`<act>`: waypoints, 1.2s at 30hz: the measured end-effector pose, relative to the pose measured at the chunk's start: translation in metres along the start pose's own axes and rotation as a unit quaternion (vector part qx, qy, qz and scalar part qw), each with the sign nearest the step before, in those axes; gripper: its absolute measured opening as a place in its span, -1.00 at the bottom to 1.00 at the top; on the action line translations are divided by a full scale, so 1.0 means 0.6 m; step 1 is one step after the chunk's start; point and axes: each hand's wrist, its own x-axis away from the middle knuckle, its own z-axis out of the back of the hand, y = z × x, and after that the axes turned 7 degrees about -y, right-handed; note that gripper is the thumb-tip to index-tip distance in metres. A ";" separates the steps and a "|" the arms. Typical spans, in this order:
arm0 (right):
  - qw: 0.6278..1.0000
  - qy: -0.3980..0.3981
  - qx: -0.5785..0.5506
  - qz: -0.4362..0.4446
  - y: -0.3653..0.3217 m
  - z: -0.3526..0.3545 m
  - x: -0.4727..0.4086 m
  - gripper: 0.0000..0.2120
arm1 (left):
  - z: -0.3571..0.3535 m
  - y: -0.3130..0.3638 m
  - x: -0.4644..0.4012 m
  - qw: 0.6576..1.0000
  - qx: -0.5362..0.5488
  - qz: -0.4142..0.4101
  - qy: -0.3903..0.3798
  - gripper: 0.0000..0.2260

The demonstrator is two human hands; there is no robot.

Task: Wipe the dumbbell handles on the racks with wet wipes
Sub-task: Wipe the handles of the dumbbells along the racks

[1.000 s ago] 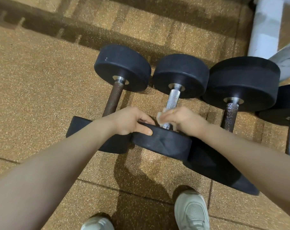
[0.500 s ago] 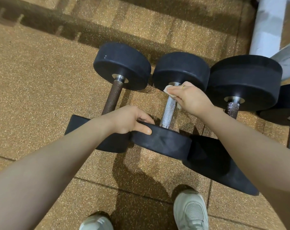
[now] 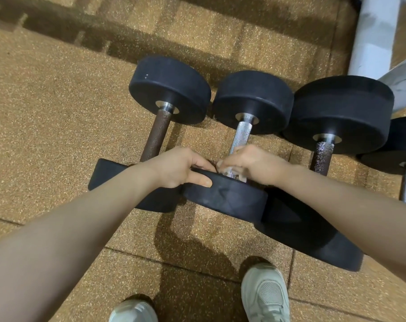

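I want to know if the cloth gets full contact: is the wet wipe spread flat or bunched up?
Bunched. The wet wipe shows only as a crumpled wad in the right hand, wrapped round the silver handle.

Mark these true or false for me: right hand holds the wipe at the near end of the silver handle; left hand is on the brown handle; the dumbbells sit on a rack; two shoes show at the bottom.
1. The right hand holds the wet wipe at the near end of the silver handle: true.
2. The left hand grips the brown handle: false, it grips the near weight head of the silver-handled dumbbell.
3. The dumbbells sit on a rack: false, they lie on the speckled floor.
4. Two shoes show: true.
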 end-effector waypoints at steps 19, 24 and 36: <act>0.652 0.400 -0.576 -0.287 0.058 0.000 0.019 -0.72 | 0.002 0.001 -0.003 1.000 -0.004 0.010 -0.009 -0.76; 0.581 0.325 -0.664 -0.342 0.041 -0.012 -0.043 -0.74 | 0.002 0.004 -0.001 1.000 -0.017 0.014 -0.007 -0.76; 0.673 0.208 -0.579 -0.411 0.033 0.019 -0.022 -0.68 | -0.001 0.002 0.001 0.999 -0.042 0.000 -0.003 -0.74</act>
